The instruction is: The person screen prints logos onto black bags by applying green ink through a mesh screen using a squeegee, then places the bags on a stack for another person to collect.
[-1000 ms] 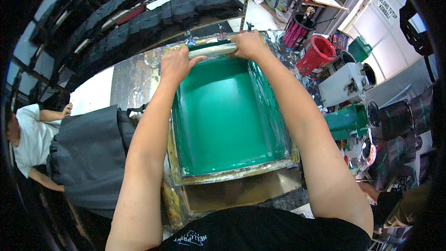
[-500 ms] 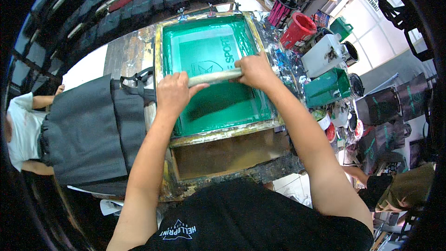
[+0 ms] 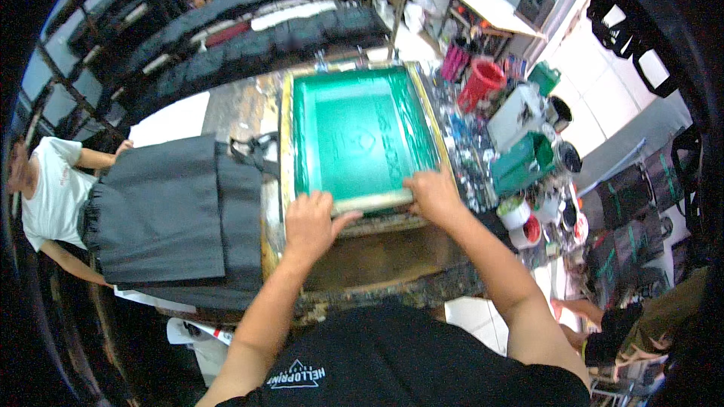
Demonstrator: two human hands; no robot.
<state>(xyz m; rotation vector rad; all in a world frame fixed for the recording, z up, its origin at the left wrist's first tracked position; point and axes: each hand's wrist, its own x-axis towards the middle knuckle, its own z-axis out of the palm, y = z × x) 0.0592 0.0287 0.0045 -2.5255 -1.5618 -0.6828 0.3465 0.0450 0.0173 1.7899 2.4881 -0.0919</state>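
A screen printing frame (image 3: 286, 136) lies on the worktable in front of me, its mesh (image 3: 354, 124) covered in green ink with a faint printed design showing. Across the near end of the mesh lies a squeegee with a pale handle (image 3: 373, 201). My left hand (image 3: 309, 226) is closed over the left end of the handle, thumb stretched along it. At the other end, my right hand (image 3: 435, 196) grips the handle close to the frame's right side. The squeegee's blade is hidden from this view.
Black fabric bags (image 3: 162, 215) lie left of the frame, beside a person in a white shirt (image 3: 60, 188). On the right stand a red bucket (image 3: 481, 84), a green container (image 3: 520, 166) and several paint pots. Racks of dark fabric (image 3: 264, 45) fill the back. Another person's arm shows at lower right.
Both hands have drawn the squeegee toward me, from the middle of the mesh to its near end. The view has shifted, so the frame sits lower and further right in it.
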